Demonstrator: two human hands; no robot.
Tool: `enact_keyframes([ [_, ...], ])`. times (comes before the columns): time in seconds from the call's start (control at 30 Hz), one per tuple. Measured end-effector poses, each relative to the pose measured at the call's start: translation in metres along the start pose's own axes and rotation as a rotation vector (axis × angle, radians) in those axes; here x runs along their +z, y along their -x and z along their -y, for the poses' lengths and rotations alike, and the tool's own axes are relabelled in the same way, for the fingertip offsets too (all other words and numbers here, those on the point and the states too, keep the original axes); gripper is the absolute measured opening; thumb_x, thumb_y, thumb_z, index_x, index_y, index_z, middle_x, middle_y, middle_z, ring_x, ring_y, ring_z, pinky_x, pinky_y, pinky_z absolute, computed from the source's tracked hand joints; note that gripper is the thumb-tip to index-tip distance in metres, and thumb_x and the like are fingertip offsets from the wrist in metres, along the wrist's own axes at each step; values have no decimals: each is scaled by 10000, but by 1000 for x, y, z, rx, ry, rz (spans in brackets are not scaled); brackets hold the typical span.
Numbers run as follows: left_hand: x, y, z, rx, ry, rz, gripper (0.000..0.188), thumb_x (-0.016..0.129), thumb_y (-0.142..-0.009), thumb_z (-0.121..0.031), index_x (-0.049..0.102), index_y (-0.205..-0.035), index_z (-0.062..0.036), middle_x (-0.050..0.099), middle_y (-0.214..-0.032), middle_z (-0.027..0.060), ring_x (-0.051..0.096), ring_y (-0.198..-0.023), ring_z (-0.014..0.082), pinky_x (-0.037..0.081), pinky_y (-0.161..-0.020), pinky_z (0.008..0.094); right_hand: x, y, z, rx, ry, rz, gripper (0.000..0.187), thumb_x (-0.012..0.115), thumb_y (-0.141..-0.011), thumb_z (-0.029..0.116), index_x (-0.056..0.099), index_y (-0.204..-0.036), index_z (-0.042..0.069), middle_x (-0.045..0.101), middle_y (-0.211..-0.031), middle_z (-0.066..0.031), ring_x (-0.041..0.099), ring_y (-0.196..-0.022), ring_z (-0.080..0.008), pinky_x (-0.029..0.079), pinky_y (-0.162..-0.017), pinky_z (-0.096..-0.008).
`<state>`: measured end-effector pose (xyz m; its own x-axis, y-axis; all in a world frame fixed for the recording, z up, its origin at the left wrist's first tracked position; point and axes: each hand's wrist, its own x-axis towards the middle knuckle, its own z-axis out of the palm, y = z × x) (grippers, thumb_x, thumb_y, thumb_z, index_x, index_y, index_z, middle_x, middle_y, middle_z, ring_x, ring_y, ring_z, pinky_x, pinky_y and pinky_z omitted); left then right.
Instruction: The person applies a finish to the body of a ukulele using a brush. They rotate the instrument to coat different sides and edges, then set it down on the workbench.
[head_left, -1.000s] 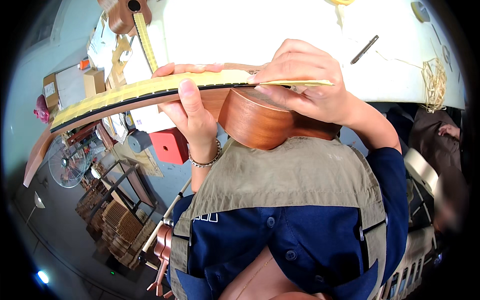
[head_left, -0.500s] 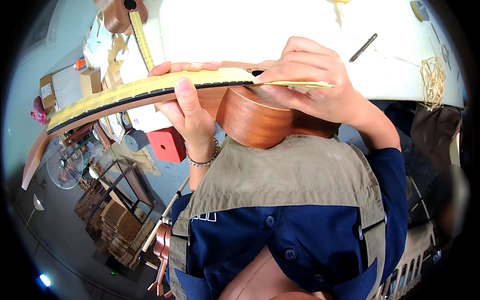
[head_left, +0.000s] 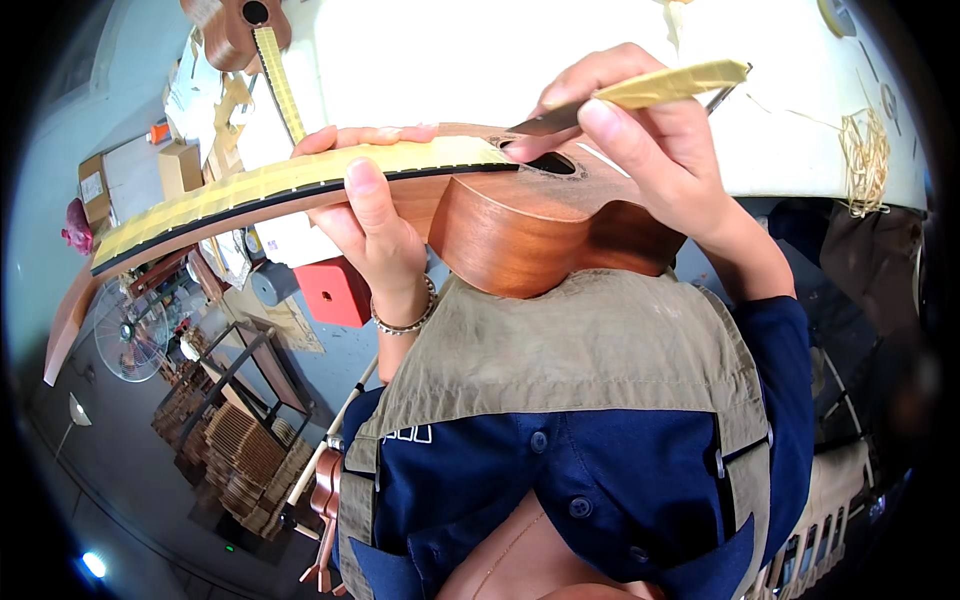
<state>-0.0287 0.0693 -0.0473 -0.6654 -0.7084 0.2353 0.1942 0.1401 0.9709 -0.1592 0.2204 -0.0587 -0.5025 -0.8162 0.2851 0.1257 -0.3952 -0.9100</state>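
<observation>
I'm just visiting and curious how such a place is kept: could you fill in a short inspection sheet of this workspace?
Surface: white tabletop, washed out by glare in places.
Things in hand: ukulele, its fretboard mostly covered in yellow tape; flat tool with a dark blade and yellow-wrapped handle.
Clutter: pale stringy bundle near the table's right edge; second instrument and small cardboard box at upper left.
Hands: left hand grips the ukulele's neck, thumb on the near side; right hand holds the flat tool above the body.
Cables: nothing clearly seen.
Surroundings: fan, red boxy object and stacked wooden pieces at left.
</observation>
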Motion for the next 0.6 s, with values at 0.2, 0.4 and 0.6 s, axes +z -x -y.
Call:
enact_keyframes([
  [0.2,-1,1,2,18,19,8,325,417,-892,-153,312,-1164,-8,553,-896,137,613,-803,270,495,-779,403,11,-6,-8,133,-96,121,224,355,-963,157,428,-1080,-18,479,-1034,-99,624,-943,-221,473,-862,-304],
  [0.4,-4,4,1,1,-33,-19,354,429,-880,-177,304,-1165,-9,554,-892,145,613,-794,276,495,-778,412,-12,19,-9,280,33,-77,246,433,-947,205,479,-1040,-18,519,-955,-83,624,-893,-190,485,-753,-258],
  [0.6,3,4,-3,4,-22,-17,356,446,-875,-179,311,-1156,-8,556,-887,143,612,-788,275,493,-777,405,5,5,-4,14,232,-79,152,589,-844,125,635,-915,-2,630,-838,-85,597,-775,-162,461,-711,-275],
])
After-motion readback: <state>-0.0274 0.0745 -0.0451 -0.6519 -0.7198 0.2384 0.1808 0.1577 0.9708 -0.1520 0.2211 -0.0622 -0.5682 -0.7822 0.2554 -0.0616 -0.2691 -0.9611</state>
